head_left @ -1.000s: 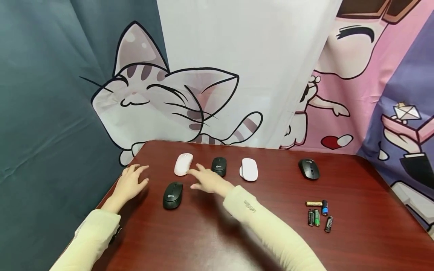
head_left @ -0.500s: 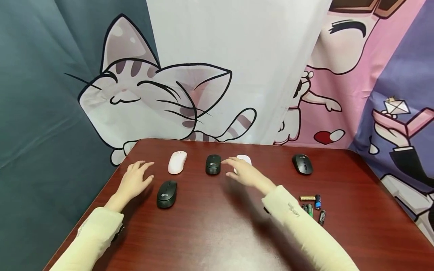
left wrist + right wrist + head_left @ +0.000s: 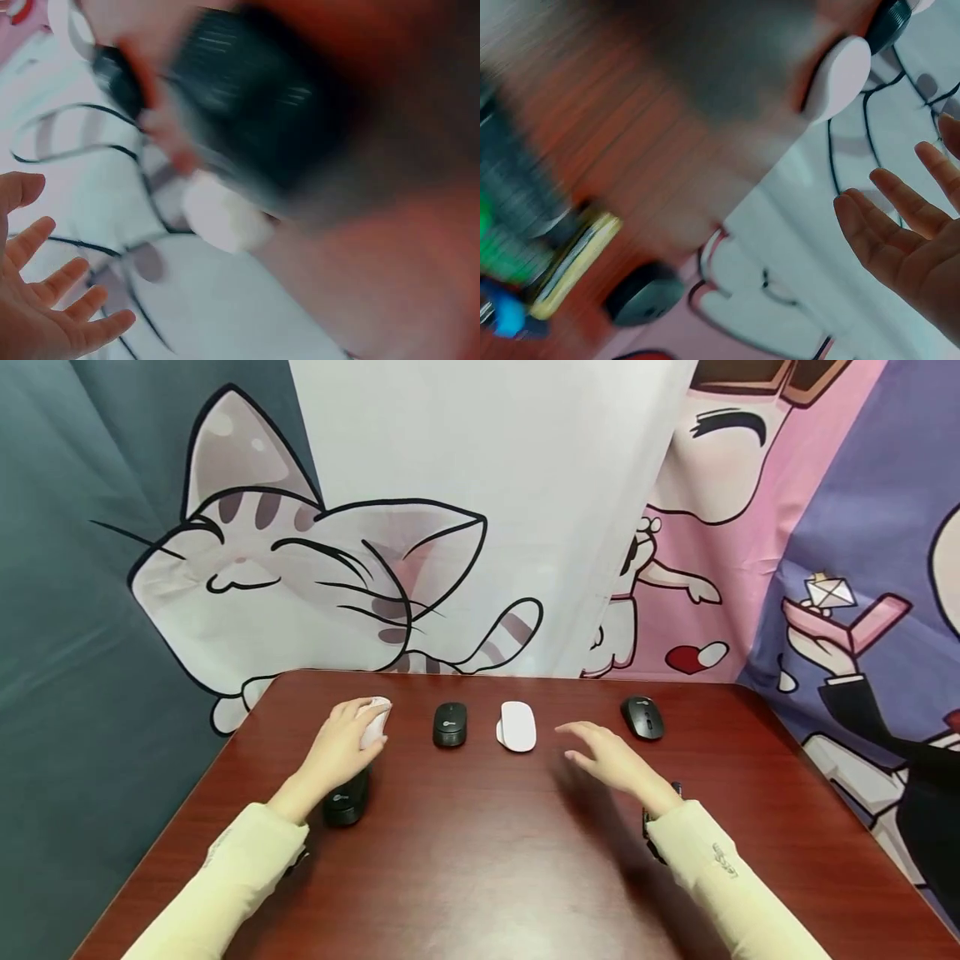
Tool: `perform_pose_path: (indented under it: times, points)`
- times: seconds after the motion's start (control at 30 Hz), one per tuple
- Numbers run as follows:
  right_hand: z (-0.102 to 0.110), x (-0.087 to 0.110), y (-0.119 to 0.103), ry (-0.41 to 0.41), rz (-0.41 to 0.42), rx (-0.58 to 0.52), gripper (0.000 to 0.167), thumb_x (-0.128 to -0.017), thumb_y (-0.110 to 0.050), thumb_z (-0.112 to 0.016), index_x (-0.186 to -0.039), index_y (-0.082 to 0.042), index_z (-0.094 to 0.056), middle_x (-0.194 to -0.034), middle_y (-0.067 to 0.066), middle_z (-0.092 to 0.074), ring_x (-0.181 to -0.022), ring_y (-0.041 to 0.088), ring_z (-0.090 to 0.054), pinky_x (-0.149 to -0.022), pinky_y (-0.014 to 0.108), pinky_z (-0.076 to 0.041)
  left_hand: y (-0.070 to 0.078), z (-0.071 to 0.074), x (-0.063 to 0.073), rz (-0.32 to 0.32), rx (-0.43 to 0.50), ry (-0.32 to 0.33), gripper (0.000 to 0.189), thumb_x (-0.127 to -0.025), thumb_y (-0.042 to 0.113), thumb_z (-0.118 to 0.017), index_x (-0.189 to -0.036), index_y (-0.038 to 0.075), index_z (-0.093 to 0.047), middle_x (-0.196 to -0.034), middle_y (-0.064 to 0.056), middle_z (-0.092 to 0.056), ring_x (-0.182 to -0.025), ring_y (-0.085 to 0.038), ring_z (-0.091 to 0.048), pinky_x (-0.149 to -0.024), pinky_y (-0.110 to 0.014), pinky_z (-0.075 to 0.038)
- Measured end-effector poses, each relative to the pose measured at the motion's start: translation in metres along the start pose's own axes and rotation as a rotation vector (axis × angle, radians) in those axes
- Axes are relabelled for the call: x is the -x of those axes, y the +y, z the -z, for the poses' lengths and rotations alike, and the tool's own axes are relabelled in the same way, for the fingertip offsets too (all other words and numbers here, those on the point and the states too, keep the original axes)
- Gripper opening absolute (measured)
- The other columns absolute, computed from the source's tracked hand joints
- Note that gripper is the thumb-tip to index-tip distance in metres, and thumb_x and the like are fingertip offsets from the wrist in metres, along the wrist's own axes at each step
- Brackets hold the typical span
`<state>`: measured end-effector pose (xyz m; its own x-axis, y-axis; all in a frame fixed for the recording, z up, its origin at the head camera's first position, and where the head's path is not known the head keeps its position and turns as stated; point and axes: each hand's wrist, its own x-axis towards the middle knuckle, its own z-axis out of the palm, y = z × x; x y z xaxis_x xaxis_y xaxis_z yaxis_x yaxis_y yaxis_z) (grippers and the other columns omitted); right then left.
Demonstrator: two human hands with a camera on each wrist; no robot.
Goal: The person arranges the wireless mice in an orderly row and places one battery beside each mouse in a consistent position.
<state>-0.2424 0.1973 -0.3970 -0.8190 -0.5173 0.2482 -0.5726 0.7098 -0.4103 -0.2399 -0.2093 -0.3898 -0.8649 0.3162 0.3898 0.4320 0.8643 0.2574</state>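
Over the left white mouse point(image 3: 377, 725) hovers my left hand point(image 3: 337, 750), partly hiding it in the head view. The left wrist view shows that hand's fingers point(image 3: 67, 281) spread and relaxed, holding nothing. A black mouse point(image 3: 347, 802) sits close under its wrist. My right hand point(image 3: 611, 762) is above the table, fingers loosely extended and nothing in them. It lies between the second white mouse point(image 3: 517, 727) and the far-right black mouse point(image 3: 642, 717). Another black mouse point(image 3: 450, 725) stands in the middle of the back row.
Several batteries point(image 3: 577, 262) lie on the table under the right arm, mostly hidden in the head view. The dark red wooden table point(image 3: 465, 860) ends at the back against a cartoon-printed curtain point(image 3: 315, 593).
My left hand has moved forward and right, over the left white mouse. My right hand has swung right, past the middle black mouse and second white mouse. The head view has turned slightly right.
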Motion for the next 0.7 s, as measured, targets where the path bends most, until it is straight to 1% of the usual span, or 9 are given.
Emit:
perform_pose_path:
  times: [0.1,0.2,0.3,0.4,0.53,0.63,0.7]
  points:
    - [0.008,0.013,0.010,-0.006,-0.045,0.012,0.037,-0.089,-0.007,-0.061,-0.124,0.001,-0.056,-0.123,0.018,-0.060,-0.117,0.034,-0.054,-0.097,0.050,-0.042,0.026,-0.007,-0.021,-0.082,0.018,0.023,0.047,-0.083,0.018,-0.067,-0.128,0.010,-0.057,-0.130,-0.023,-0.052,-0.121,-0.043,-0.045,-0.097,-0.057,-0.037]
    - [0.018,0.029,0.021,-0.007,-0.082,0.040,0.037,-0.088,-0.007,-0.062,-0.124,0.001,-0.056,-0.123,0.019,-0.060,-0.116,0.036,-0.054,-0.096,0.051,-0.042,0.057,-0.019,-0.044,-0.180,0.010,0.017,0.046,-0.083,0.018,-0.067,-0.128,0.012,-0.057,-0.129,-0.021,-0.054,-0.121,-0.041,-0.047,-0.100,-0.054,-0.037]
    - [0.026,0.046,0.032,-0.002,-0.114,0.078,0.035,-0.087,-0.006,-0.063,-0.122,0.000,-0.058,-0.120,0.019,-0.061,-0.114,0.037,-0.055,-0.094,0.052,-0.043,0.087,-0.036,-0.067,-0.274,-0.008,-0.008,0.045,-0.083,0.019,-0.066,-0.127,0.012,-0.058,-0.128,-0.018,-0.055,-0.121,-0.038,-0.048,-0.102,-0.050,-0.037]
    - [0.031,0.061,0.041,0.006,-0.138,0.099,0.034,-0.085,-0.003,-0.063,-0.119,0.001,-0.059,-0.117,0.020,-0.062,-0.110,0.037,-0.057,-0.092,0.052,-0.044,0.115,-0.055,-0.087,-0.349,-0.038,-0.055,0.044,-0.084,0.020,-0.066,-0.128,0.014,-0.058,-0.129,-0.015,-0.055,-0.122,-0.034,-0.048,-0.104,-0.047,-0.037]
    - [0.033,0.073,0.047,-0.001,-0.155,0.098,0.034,-0.085,-0.002,-0.063,-0.118,0.002,-0.059,-0.116,0.020,-0.062,-0.108,0.037,-0.058,-0.090,0.052,-0.045,0.145,-0.080,-0.105,-0.445,-0.148,-0.162,0.046,-0.087,0.024,-0.063,-0.132,0.018,-0.054,-0.133,-0.011,-0.052,-0.125,-0.029,-0.046,-0.106,-0.045,-0.036]
    - [0.034,0.079,0.049,0.001,-0.165,0.105,0.033,-0.085,-0.001,-0.063,-0.117,0.001,-0.060,-0.115,0.020,-0.063,-0.108,0.037,-0.058,-0.089,0.052,-0.045,0.165,-0.098,-0.116,-0.523,-0.240,-0.204,0.048,-0.088,0.026,-0.061,-0.135,0.021,-0.051,-0.134,-0.008,-0.051,-0.124,-0.027,-0.046,-0.104,-0.047,-0.037]
    - [0.034,0.082,0.051,0.010,-0.177,0.119,0.032,-0.084,-0.001,-0.064,-0.115,0.001,-0.060,-0.113,0.019,-0.064,-0.105,0.037,-0.060,-0.087,0.052,-0.046,0.180,-0.111,-0.126,-0.545,-0.277,-0.213,0.050,-0.088,0.027,-0.061,-0.136,0.022,-0.049,-0.132,-0.005,-0.051,-0.123,-0.025,-0.047,-0.103,-0.046,-0.038]
